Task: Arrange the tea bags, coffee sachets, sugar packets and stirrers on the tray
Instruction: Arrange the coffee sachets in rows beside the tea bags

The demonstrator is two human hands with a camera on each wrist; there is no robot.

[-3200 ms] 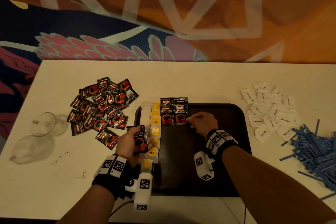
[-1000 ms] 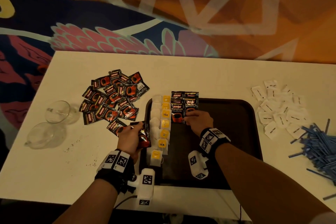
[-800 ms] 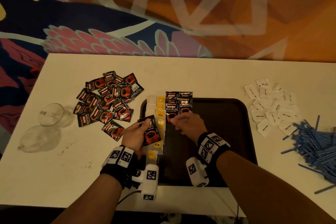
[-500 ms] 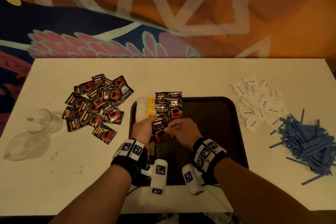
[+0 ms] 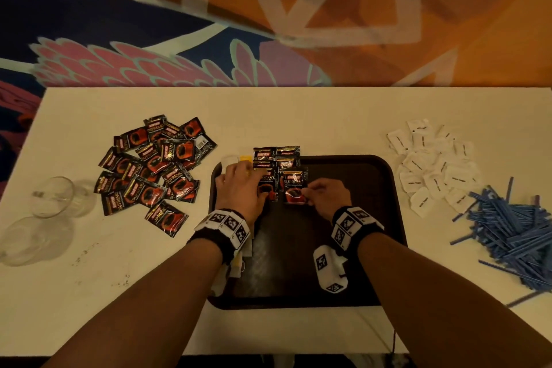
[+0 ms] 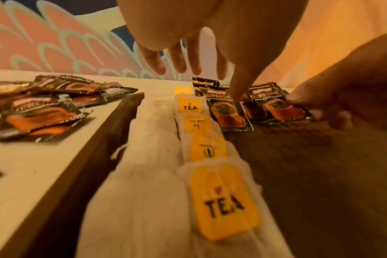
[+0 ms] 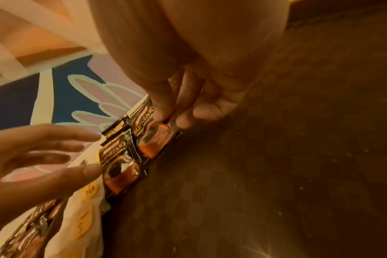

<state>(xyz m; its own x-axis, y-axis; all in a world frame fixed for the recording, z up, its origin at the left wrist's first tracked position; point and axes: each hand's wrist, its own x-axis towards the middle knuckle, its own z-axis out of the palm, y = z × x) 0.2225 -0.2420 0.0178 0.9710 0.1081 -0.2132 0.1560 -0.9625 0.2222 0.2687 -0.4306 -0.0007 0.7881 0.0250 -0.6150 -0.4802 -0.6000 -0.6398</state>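
Though blurred, coffee sachet (image 7: 157, 139) seemingly between right hand's (image 7: 188, 104) fingertips.

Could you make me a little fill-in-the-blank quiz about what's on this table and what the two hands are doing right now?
1. The right hand pinches a coffee sachet lying on the dark ______.
2. The row of tea bags runs along the tray's ______ edge.
3. The pile of blue stirrers lies on the table, to the ______ of the tray.
4. The left hand has its fingers spread and grips ______.

Missing words: tray; left; right; nothing
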